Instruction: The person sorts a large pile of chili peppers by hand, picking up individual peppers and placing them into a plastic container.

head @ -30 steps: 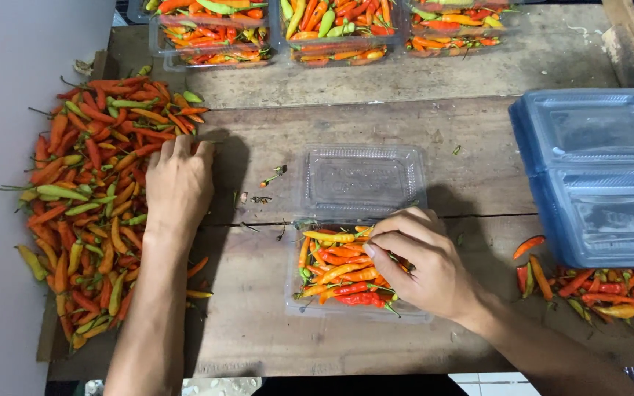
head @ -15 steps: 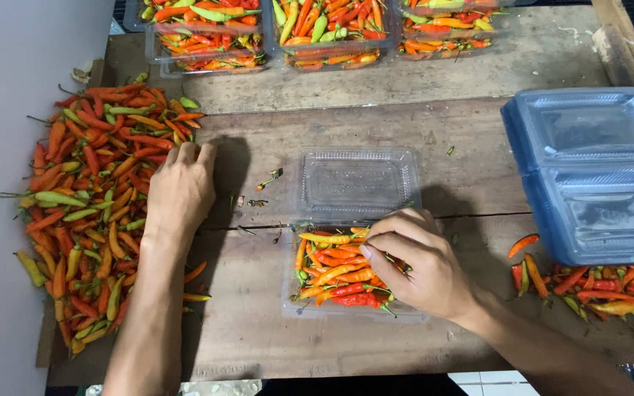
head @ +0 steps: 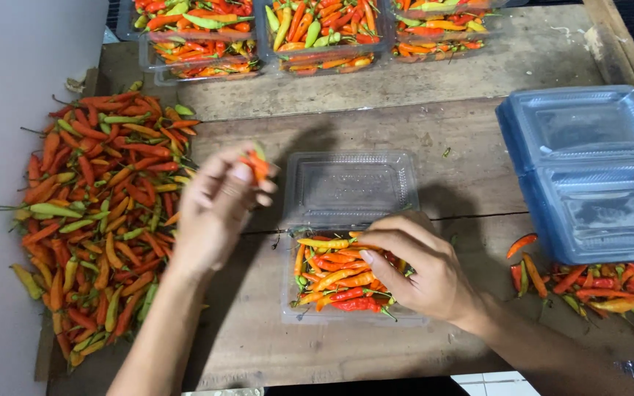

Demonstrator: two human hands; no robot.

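Observation:
A clear plastic clamshell box (head: 346, 191) lies open on the wooden table (head: 405, 117), its near half filled with red, orange and green chili peppers (head: 335, 275). My right hand (head: 416, 268) rests on those peppers, fingers curled over them. My left hand (head: 218, 205) is raised between the box and the big chili pile (head: 97, 213) at the left, pinching a few small chilies (head: 257, 165) at its fingertips.
Filled clear boxes of chilies (head: 317, 33) line the far edge. A stack of empty bluish clamshell boxes (head: 588, 172) stands at the right, with a smaller heap of chilies (head: 596, 282) in front of it. A pale wall runs along the left.
My left hand has lifted off the chili pile with a few chilies and moved right toward the open box. My right hand stays on the peppers in the box.

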